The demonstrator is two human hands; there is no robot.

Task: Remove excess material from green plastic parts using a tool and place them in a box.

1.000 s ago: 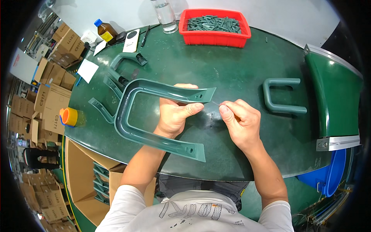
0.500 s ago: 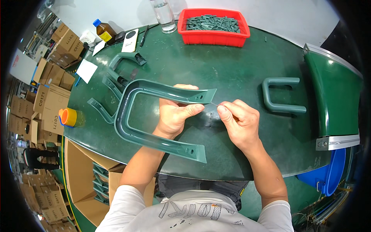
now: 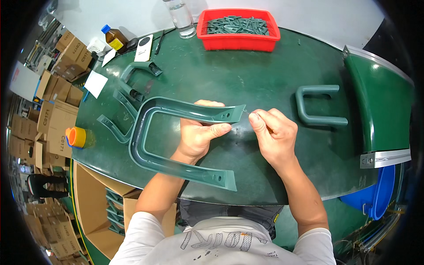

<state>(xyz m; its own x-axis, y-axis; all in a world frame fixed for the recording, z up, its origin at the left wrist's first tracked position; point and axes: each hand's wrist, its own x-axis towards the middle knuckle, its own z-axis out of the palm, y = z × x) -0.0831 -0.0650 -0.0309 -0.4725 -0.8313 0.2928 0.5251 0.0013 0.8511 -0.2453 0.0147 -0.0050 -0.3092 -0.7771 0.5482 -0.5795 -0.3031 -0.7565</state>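
Observation:
My left hand [image 3: 193, 138] is closed around the upper arm of a large U-shaped green plastic handle [image 3: 138, 134], its thumb on the inner edge near the flared end. The handle is held above the table, hollow side up, with a hole near each end. Just right of that flared end, my right hand [image 3: 277, 136] is closed in a pinch. A thin pale strand [image 3: 246, 111] shows between its fingertips and the handle's tip; whether it touches the handle I cannot tell.
Smaller U-shaped green handles [image 3: 300, 105] lie on the green table [image 3: 247, 176]. A red bin [image 3: 238, 43] of small green pieces stands at the back, near a clear cylinder [image 3: 181, 20]. A curved green panel [image 3: 382, 106] stands right; an orange-yellow roll [image 3: 77, 137] sits left, above an open carton [image 3: 90, 212].
My right hand has risen slightly and the strand now curls up beside the handle's tip. The handle has tilted a little, its ends shifting down slightly.

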